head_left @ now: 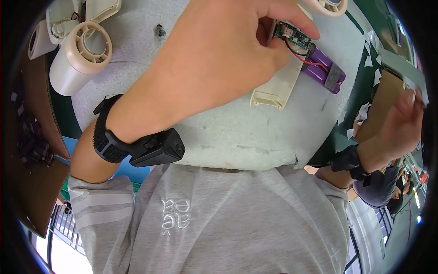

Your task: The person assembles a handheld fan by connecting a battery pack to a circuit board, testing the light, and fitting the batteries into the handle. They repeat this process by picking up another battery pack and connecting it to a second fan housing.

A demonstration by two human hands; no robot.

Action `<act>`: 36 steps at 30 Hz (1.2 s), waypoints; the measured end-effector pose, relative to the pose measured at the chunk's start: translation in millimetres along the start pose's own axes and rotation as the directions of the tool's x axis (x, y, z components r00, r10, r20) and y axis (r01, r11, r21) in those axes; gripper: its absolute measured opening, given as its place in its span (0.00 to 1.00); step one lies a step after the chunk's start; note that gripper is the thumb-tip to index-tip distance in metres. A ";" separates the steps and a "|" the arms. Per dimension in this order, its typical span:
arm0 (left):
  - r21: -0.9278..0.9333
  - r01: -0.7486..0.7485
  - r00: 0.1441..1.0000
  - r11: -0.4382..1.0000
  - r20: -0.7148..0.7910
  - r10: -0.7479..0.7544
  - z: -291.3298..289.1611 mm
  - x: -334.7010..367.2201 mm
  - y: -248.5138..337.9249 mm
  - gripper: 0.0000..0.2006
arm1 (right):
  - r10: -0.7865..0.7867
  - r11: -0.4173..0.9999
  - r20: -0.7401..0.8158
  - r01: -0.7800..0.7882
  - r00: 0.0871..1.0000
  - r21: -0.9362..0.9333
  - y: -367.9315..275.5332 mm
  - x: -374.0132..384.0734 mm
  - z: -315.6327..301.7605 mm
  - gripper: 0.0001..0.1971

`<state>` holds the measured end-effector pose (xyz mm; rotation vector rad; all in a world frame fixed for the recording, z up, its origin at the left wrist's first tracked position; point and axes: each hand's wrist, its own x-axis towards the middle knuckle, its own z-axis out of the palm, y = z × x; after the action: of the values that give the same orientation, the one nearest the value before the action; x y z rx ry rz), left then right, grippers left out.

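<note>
My left hand (228, 50) fills the upper middle of the view, fingers pinched on a small green circuit board (294, 36) with red and black wires. The wires run to a purple battery pack (324, 71) lying on the white foam pad (237, 132). A cream plastic casing half (278, 86) lies under the board, beside the battery. My right hand (404, 121) is far right, off the pad, fingers closed on a thin pale strip (404, 68) near the brown cardboard box (388, 96). A black band with a small device (155, 148) is on my left wrist.
A cream cylindrical fan housing (80, 57) and opened casing parts (82, 13) lie at the upper left. Another round cream part (331, 5) sits at the top edge. White paper scraps (365, 109) litter the green surface on the right. Cardboard (39, 100) stands left.
</note>
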<state>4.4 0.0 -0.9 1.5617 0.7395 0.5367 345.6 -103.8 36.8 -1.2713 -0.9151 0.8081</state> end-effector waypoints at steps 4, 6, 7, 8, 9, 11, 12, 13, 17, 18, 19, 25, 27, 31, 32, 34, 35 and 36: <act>0.045 0.004 0.999 0.999 -0.038 -0.002 0.5 -1.6 -0.8 0.16 | 0.089 0.989 0.188 -0.110 0.978 0.100 12.6 -19.4 64.5 0.15; 0.055 0.024 0.999 0.998 -0.024 -0.022 2.7 1.2 1.1 0.16 | -0.032 0.629 0.618 0.496 0.786 -0.599 22.9 -32.0 97.3 0.22; 0.072 0.046 0.999 0.996 -0.017 -0.045 4.1 3.2 1.7 0.16 | -0.028 0.625 0.610 0.490 0.792 -0.608 26.0 -37.2 108.2 0.22; 0.093 0.073 0.997 0.993 -0.021 -0.072 3.8 2.6 0.7 0.16 | 0.063 0.584 0.630 0.484 0.774 -0.652 31.0 -41.4 119.4 0.24; 0.104 0.081 0.996 0.991 -0.035 -0.078 1.7 0.0 -1.2 0.16 | 0.146 0.548 0.652 0.489 0.744 -0.679 36.9 -41.9 127.0 0.26; 0.109 0.007 0.999 0.994 -0.044 -0.003 -1.2 -3.2 -3.2 0.17 | 0.155 0.559 0.648 0.475 0.746 -0.680 38.6 -41.8 130.5 0.26; 0.104 -0.036 0.998 0.994 -0.039 0.040 -0.9 -2.6 -2.5 0.17 | 0.172 0.559 0.633 0.454 0.755 -0.693 36.0 -42.1 130.1 0.26; 0.100 -0.039 0.998 0.994 -0.035 0.043 0.1 -2.0 -1.5 0.17 | 0.189 0.561 0.620 0.434 0.762 -0.705 33.6 -42.3 129.6 0.27; 0.101 -0.036 0.997 0.994 -0.066 0.043 2.0 -2.5 0.2 0.18 | 0.328 0.794 0.673 0.192 0.663 -0.576 20.0 -39.0 117.2 0.30; 0.128 -0.042 0.997 0.991 -0.061 0.050 1.7 -2.7 0.3 0.18 | 0.327 0.797 0.675 0.192 0.661 -0.573 19.8 -41.2 117.5 0.30; 0.154 -0.048 0.997 0.987 -0.055 0.057 1.3 -2.8 0.4 0.18 | 0.407 0.846 0.614 -0.026 0.676 -0.532 19.8 -44.2 118.0 0.32; 0.174 -0.058 0.998 0.983 -0.024 0.064 -2.8 -1.5 1.9 0.18 | 0.617 0.714 0.575 -0.690 0.537 -0.122 19.1 -45.8 126.2 0.39; 0.202 -0.093 0.995 0.975 -0.004 0.096 -5.2 -1.2 1.9 0.17 | 0.579 0.693 0.620 -0.720 0.530 -0.032 24.3 -50.4 123.9 0.41; 0.238 -0.135 0.990 0.962 0.008 0.138 -6.2 1.4 1.8 0.17 | 0.429 0.630 0.751 -0.762 0.503 0.150 37.2 -57.4 116.6 0.47; 0.249 -0.148 0.989 0.957 0.008 0.150 -5.8 2.1 1.7 0.16 | 0.366 0.636 0.798 -0.754 0.479 0.161 39.8 -56.8 115.1 0.49; 0.269 -0.172 0.984 0.948 0.009 0.176 -4.8 3.8 1.6 0.15 | 0.302 0.641 0.840 -0.748 0.450 0.170 40.5 -57.2 114.3 0.51; 0.279 -0.184 0.982 0.943 0.010 0.189 -4.2 4.7 1.6 0.15 | 0.332 0.628 0.816 -0.757 0.473 0.183 39.3 -58.5 114.5 0.51; 0.290 -0.194 0.980 0.937 0.008 0.200 -4.1 5.1 1.2 0.15 | 0.360 0.613 0.793 -0.765 0.492 0.197 38.7 -59.7 115.3 0.52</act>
<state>5.1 6.5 0.3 1.9208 0.7046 0.6129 215.6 -103.3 -1.7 -0.7268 -0.6927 2.0789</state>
